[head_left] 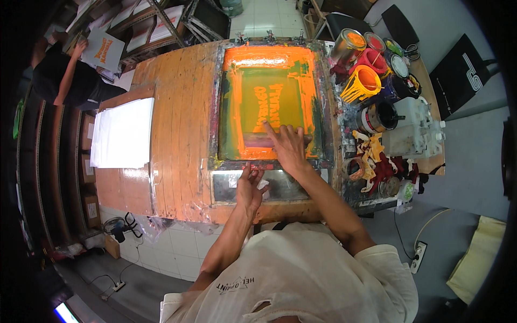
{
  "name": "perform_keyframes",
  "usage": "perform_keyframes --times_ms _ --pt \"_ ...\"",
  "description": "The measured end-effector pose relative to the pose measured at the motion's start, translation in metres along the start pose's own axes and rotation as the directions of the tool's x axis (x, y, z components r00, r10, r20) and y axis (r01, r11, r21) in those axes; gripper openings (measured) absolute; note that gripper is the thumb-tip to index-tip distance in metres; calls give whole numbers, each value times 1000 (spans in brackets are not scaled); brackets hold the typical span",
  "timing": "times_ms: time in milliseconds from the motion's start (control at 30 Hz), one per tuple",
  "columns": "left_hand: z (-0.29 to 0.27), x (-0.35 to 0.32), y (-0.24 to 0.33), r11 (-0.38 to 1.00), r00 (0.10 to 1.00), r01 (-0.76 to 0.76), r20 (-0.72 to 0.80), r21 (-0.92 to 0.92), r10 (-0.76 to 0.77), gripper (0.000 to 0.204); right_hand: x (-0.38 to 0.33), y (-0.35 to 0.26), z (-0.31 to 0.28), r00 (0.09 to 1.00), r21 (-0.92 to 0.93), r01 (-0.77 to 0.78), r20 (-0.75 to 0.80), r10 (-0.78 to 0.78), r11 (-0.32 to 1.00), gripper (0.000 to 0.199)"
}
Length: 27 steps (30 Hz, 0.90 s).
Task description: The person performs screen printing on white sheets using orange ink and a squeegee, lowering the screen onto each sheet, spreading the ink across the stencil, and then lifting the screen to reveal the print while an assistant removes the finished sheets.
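A screen printing frame [214, 107] lies on the wooden table in front of me, its greenish mesh smeared with orange ink [264, 58] and carrying orange lettering in the middle. My right hand [291, 148] grips a squeegee [259, 139] that lies across the near part of the mesh; its index finger stretches forward over the blade. My left hand [250, 189] is at the frame's near edge, fingertips against the rim and thumb apart. A strip of orange ink shows just on the near side of the squeegee. What lies under the screen is hidden.
A stack of white paper [123, 134] sits at the left. Ink cans, a yellow-streaked tub [368, 79], a dark can [378, 117], a clear container [412, 129] and stained rags [371, 156] crowd the right. Another person [64, 75] holds a printed sheet by the shelves.
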<state>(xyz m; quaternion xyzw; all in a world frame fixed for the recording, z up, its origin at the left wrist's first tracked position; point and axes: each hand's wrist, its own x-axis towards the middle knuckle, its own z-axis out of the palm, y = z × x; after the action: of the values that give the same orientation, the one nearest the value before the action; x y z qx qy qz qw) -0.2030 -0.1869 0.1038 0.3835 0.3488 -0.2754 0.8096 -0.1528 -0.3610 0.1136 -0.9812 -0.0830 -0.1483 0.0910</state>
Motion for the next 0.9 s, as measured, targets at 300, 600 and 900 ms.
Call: perform_keyframes --times_ms 300,600,900 --pt "-10 7 -15 1000 999 -2 -54 19 3 64 -20 -1 22 999 5 24 35 -24 1000 81" --pt "3 7 -11 1000 993 13 -118 19 -11 45 108 60 69 999 -98 -20 26 23 995 82" --pt "12 1 -5 999 984 15 -177 -41 -23 40 228 124 100 988 -22 -38 149 41 999 71"
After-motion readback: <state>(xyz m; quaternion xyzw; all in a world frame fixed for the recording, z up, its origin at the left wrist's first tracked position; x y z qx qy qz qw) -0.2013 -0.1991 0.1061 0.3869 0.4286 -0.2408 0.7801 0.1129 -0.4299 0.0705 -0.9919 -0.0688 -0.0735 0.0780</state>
